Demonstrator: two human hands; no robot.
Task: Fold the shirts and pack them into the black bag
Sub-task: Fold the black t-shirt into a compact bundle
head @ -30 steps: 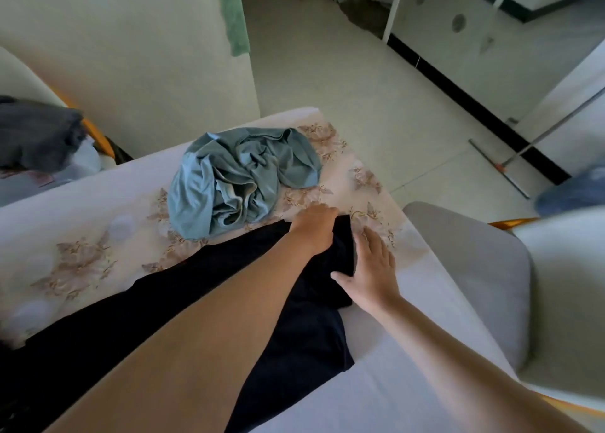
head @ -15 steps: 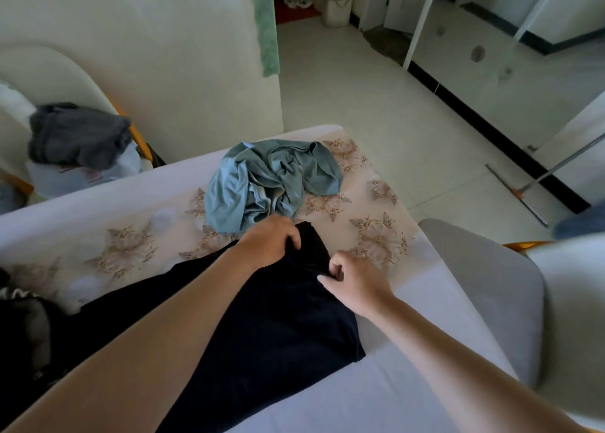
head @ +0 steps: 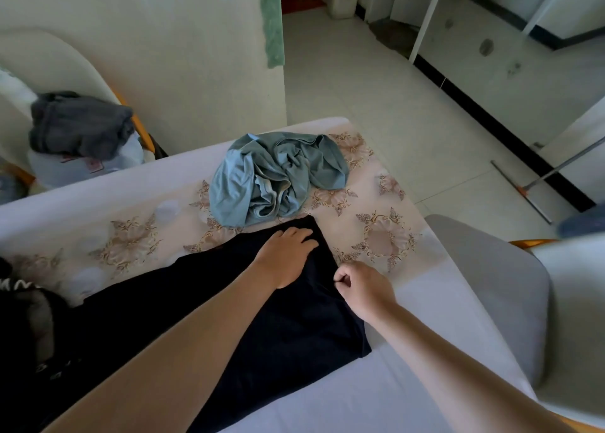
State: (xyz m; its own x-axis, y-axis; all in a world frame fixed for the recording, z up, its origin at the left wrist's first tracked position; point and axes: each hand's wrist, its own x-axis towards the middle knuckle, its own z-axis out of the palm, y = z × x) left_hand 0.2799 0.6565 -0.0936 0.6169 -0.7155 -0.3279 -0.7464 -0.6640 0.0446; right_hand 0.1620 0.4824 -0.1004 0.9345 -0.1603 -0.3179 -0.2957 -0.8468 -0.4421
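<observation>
head view: left hand (head: 285, 256) flat on black shirt (head: 294, 331), right hand (head: 364, 289) pinches its right edge.

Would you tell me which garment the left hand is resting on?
The dark navy shirt, spread flat nearest the person; the blue-grey one lies crumpled beyond it.

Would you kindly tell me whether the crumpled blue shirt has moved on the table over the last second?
No. The crumpled blue shirt covers the same flowers of the floral cloth as before; only the camera has shifted.
</observation>
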